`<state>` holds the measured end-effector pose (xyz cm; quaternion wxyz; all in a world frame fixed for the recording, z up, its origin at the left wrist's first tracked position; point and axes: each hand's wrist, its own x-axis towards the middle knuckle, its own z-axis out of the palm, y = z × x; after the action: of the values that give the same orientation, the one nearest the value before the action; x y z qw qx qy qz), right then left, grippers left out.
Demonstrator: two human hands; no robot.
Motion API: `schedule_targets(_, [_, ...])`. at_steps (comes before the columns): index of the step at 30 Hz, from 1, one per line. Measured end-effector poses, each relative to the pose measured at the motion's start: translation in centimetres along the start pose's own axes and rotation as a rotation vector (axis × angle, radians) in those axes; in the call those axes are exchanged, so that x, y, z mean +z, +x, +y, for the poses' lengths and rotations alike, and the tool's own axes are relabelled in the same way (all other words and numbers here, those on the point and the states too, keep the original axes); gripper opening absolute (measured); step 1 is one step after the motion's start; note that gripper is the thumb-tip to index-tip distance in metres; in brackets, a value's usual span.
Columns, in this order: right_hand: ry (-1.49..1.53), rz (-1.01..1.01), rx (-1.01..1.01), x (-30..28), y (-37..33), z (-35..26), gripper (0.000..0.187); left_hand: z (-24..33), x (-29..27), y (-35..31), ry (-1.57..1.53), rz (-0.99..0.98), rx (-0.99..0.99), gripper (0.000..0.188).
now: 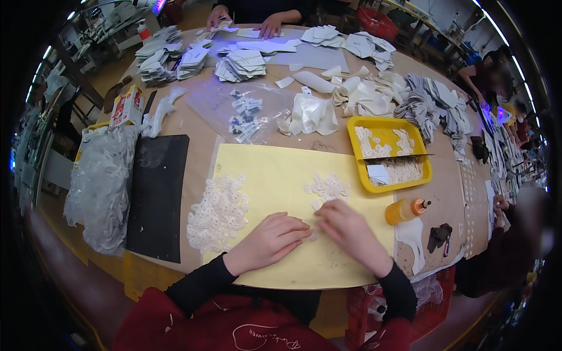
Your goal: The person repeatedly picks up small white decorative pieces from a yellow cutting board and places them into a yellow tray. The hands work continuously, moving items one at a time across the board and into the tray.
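Over the yellow sheet (281, 175) on the table, my two hands come close together. My left hand (270, 241) is closed, its fingers bent and side by side; whatever its fingertips hold is hidden. My right hand (346, 225), slightly blurred, curls its fingers downward in a pinch, and I cannot make out what is in it. A small pale cut piece (314, 236) shows between the hands. Left of them lies a large heap of small whitish cut pieces (218, 213) with holes. Just beyond my right hand is a smaller heap of the same pieces (328, 187).
A yellow divided tray (356, 169) holds more pieces and a white card. An orange bottle (404, 211) stands right. A black board (157, 199) and plastic-wrapped bundle (102, 187) lie left. Stacked pale panels (240, 65) lie far; another person's hands (270, 26) work there.
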<state>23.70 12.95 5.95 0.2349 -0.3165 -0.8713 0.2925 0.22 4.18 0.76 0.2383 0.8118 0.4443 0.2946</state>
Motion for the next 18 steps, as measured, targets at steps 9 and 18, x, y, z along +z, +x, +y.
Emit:
schedule_targets(9, [-0.039, -0.08, -0.254, 0.1, 2.3, 5.7, 0.018, 0.2, 1.7, 0.2, 0.299, -0.279, 0.124, 0.055])
schedule_targets(18, [-0.063, -0.168, -0.27, 0.9, 2.0, 5.2, 0.027, 0.0, 1.5, -0.3, 0.283, -0.203, 0.097, 0.027])
